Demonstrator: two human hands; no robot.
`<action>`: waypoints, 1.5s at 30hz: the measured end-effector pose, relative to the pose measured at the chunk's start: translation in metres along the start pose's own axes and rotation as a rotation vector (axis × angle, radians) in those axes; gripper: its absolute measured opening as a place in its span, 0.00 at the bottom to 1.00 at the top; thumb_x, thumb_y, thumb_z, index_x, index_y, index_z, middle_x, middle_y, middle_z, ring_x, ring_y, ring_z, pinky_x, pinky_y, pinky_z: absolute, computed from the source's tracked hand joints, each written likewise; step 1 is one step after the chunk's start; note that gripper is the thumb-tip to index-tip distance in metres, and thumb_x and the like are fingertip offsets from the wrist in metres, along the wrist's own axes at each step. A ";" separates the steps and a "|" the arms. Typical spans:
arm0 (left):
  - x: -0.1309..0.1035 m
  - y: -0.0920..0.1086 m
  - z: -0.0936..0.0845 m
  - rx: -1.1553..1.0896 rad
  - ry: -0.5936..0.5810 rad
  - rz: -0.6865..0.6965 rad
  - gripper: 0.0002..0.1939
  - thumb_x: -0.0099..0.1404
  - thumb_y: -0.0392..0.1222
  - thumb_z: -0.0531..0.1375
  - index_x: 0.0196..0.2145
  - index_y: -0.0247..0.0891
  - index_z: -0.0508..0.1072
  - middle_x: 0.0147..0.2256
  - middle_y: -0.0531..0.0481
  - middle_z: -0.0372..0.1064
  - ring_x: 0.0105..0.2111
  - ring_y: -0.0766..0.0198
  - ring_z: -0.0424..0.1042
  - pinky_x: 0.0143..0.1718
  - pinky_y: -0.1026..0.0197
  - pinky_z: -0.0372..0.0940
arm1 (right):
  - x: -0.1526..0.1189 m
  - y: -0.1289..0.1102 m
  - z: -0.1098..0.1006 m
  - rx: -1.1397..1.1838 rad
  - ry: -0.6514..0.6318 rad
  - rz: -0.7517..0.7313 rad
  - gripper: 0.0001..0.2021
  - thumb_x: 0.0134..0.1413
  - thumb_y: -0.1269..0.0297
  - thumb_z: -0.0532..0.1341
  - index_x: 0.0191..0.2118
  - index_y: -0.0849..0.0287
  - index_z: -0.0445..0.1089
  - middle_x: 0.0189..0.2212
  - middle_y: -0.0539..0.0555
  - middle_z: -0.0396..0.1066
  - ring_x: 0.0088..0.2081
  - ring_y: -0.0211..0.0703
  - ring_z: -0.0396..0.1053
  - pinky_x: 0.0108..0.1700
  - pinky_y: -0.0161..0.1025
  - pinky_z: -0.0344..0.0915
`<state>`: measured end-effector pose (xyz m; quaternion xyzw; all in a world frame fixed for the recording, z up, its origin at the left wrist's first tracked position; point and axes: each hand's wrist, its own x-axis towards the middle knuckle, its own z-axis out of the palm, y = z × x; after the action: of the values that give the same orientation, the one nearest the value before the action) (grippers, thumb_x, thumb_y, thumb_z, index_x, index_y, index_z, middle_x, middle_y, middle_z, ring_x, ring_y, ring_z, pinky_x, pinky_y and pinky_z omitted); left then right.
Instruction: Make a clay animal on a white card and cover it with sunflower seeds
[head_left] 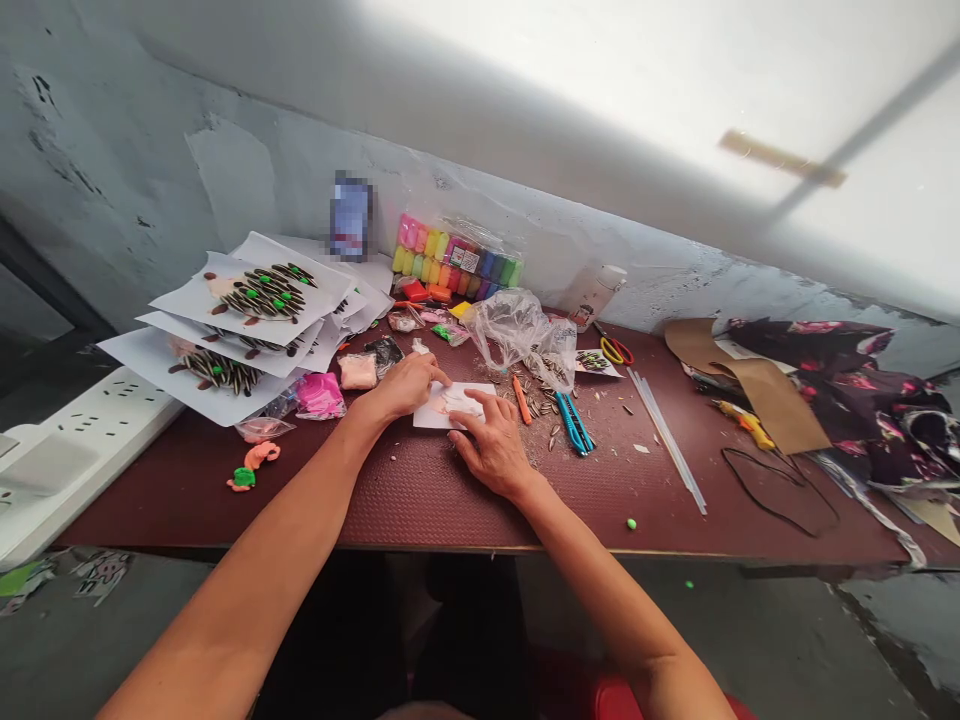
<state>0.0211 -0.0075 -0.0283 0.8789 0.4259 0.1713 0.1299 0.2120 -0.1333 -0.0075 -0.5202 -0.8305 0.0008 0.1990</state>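
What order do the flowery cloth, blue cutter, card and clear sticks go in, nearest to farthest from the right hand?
From the right hand, in the head view:
1. Card: right under its fingertips.
2. Blue cutter: just to its right.
3. Clear sticks: farther right, past the cutter.
4. Flowery cloth: way over at the table's right end.

Maroon textured table point(450, 510), pretty beat-up pale wall point(300, 150) behind it, bright white glare point(637, 60) above, grey floor point(757, 640) below.
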 end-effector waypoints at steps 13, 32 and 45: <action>0.000 -0.001 0.001 0.009 0.007 0.024 0.25 0.62 0.27 0.52 0.47 0.47 0.82 0.39 0.48 0.72 0.44 0.61 0.70 0.48 0.63 0.65 | 0.005 -0.002 -0.004 -0.093 -0.154 -0.002 0.20 0.67 0.50 0.57 0.59 0.49 0.73 0.69 0.62 0.53 0.68 0.59 0.50 0.65 0.57 0.49; 0.001 -0.003 0.002 0.004 0.009 0.020 0.25 0.63 0.27 0.52 0.46 0.47 0.82 0.39 0.49 0.72 0.44 0.61 0.70 0.49 0.63 0.65 | 0.007 0.005 0.006 -0.044 -0.011 0.019 0.16 0.67 0.55 0.59 0.56 0.49 0.76 0.66 0.60 0.59 0.68 0.56 0.53 0.65 0.55 0.52; 0.001 -0.002 -0.002 -0.007 -0.004 0.028 0.24 0.62 0.28 0.53 0.46 0.47 0.83 0.40 0.49 0.73 0.44 0.61 0.70 0.50 0.62 0.65 | 0.001 0.012 0.002 -0.052 0.108 0.030 0.15 0.68 0.54 0.57 0.50 0.49 0.79 0.65 0.58 0.62 0.66 0.53 0.56 0.66 0.55 0.52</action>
<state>0.0198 -0.0056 -0.0274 0.8845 0.4128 0.1730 0.1315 0.2216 -0.1262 -0.0118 -0.5367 -0.8105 -0.0457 0.2299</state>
